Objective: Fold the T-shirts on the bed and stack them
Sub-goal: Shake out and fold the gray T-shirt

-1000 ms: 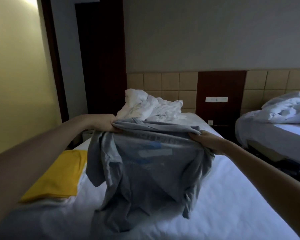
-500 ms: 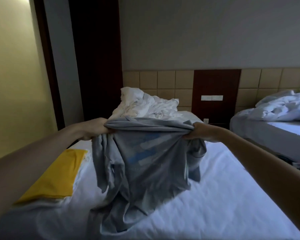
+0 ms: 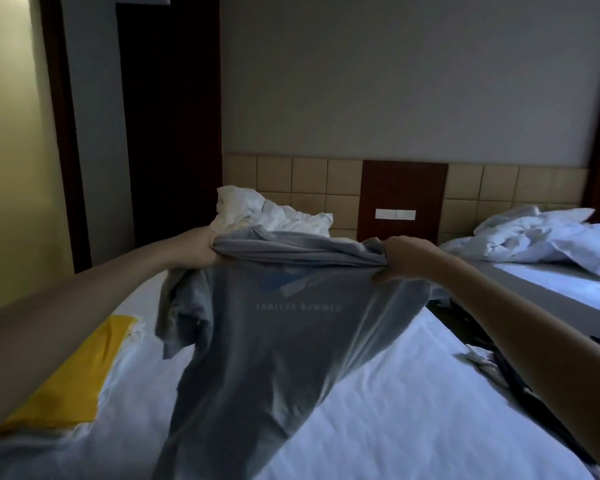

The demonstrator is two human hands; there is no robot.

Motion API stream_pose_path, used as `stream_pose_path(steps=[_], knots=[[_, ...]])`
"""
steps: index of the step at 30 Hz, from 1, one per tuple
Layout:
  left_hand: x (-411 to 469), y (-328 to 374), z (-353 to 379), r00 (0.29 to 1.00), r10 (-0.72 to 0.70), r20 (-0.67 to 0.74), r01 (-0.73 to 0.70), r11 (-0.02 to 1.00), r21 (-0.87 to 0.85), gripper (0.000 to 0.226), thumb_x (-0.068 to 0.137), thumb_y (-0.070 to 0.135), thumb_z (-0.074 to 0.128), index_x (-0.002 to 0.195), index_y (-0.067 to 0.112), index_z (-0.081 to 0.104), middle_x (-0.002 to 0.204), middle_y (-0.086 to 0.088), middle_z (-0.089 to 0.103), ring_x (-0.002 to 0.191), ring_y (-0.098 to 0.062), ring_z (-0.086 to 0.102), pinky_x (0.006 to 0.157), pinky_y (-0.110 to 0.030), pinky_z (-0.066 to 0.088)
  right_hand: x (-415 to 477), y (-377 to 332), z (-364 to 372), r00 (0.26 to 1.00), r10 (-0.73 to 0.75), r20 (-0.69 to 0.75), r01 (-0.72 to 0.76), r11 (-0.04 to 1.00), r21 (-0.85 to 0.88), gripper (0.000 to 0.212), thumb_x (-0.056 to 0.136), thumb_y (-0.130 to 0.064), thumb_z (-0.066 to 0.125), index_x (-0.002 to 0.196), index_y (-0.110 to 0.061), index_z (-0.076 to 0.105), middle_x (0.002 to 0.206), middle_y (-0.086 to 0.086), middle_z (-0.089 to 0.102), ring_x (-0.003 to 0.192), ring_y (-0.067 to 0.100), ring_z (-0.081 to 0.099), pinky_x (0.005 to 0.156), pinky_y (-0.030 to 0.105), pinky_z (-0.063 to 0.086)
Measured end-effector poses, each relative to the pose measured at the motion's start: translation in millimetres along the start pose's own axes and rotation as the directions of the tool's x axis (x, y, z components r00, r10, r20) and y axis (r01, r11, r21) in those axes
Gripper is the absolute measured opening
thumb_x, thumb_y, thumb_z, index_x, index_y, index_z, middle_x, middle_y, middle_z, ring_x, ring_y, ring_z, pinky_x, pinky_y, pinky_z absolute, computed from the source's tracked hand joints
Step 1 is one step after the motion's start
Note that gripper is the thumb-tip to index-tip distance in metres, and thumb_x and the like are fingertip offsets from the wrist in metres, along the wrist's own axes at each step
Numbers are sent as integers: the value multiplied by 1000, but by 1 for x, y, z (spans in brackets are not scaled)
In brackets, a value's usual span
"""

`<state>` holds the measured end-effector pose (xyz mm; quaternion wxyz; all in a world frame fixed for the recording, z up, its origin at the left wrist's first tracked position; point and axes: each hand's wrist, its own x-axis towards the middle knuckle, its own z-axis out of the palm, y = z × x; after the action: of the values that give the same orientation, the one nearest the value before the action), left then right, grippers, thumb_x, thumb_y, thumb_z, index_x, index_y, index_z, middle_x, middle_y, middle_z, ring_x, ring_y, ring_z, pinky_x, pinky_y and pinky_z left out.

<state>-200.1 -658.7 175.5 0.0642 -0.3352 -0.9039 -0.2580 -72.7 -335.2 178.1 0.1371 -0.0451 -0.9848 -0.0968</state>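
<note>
1. While the left hand [image 3: 201, 249] bunches one end of the upper edge of the grey T-shirt [image 3: 274, 348] in curled fingers, the right hand [image 3: 400, 259] pinches the other end. Each grip is clamped on cloth, and neither is apart or idle.
2. Between the two hands that edge is drawn into a rumpled, nearly level band. Just below it a blue print [image 3: 281, 282] and a line of pale lettering face the camera.
3. One sleeve [image 3: 182, 306] dangles loose under the left hand. The other side is gathered beneath the right hand, and how it lies there is hard to tell.
4. From the band the body of the shirt hangs down, and its lower part drapes onto the white sheet of the bed [image 3: 413, 393] near the camera. The shirt is thus partly in the air and partly on the mattress.
5. By its sag and thin folds it looks like light, limp jersey that will take no shape of its own. It should not slip, but it will crumple wherever it goes slack.
6. I judge the best hold to be at the outer ends of the shoulder line, spread wide. That way the cloth falls flat before it is laid down and the sleeves are turned in.
7. Farther out, a yellow folded T-shirt [image 3: 80, 375] lies on something white at the left side of the bed, apart from the grey one; that looks like the place for the stack.
8. Crumpled white bedding [image 3: 267, 211] is heaped at the head of the bed beyond the hands. A second bed [image 3: 551, 285] stands well apart at the right.
</note>
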Motion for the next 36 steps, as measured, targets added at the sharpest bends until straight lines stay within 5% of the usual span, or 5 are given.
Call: stream_pose_path(steps=[10,13,19,23,36], knots=[[-5,14,-6,990,42,135,-24,991,-129,52,50,74,72,82,34,61,74,17,66,74,-1,62,60,-9,40,-18,19,0,991,99,87,-131,654,745,8,84,-16,68,80,-14,62,78,1,64,78,16,61,55,12,45],[-4,4,-10,986,36,163,-36,999,-2,72,32,75,77,86,29,64,80,13,69,77,-2,65,65,-14,46,-18,21,-1,997,76,22,-73,789,610,17,84,-24,69,73,-18,58,68,-4,59,67,9,56,50,8,40],[8,24,-20,982,63,-178,1,941,339,30,87,24,63,61,19,50,72,-9,61,63,-20,53,59,-30,38,-2,14,-25,995,13,-100,-7,998,59,43,84,-27,66,122,-11,54,104,11,65,93,26,60,83,33,48],[14,37,-32,939,138,-314,-28,943,333,33,90,8,51,64,26,43,72,-3,55,71,-24,53,67,-36,42,3,18,-45,938,150,-312,-102,981,166,29,90,-27,59,108,-3,61,100,15,65,90,31,59,70,30,38],[-2,-8,26,841,-135,525,15,974,226,18,74,28,79,87,23,67,93,3,71,86,-3,65,73,-16,51,-26,25,32,935,-60,350,-77,927,367,32,72,-35,77,95,-20,62,92,-2,67,84,12,63,73,23,52]])
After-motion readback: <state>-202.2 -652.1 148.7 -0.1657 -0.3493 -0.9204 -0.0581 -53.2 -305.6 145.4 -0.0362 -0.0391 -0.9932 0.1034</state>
